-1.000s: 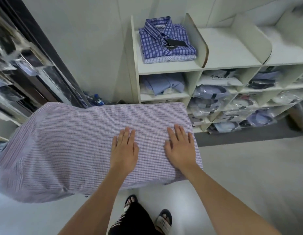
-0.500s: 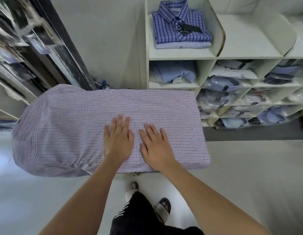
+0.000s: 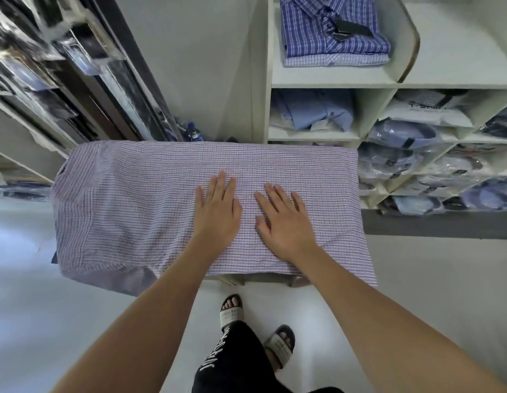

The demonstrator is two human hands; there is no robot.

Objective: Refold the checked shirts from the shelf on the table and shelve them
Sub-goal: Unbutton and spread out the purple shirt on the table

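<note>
Both hands, the left hand [image 3: 216, 211] and the right hand [image 3: 283, 219], lay flat with fingers spread, pressing the lilac checked shirt [image 3: 138, 199] draped over the table [image 3: 263, 277].

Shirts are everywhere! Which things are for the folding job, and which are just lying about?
For the job: purple checked shirt, left hand and right hand flat on it, blue checked shirts, shelf.
Lying about: water bottle, bagged shirts.

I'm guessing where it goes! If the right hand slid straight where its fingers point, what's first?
The right hand meets only more checked shirt up to its far edge; beyond, probably the shelf unit's side panel, though depth is unclear.
</note>
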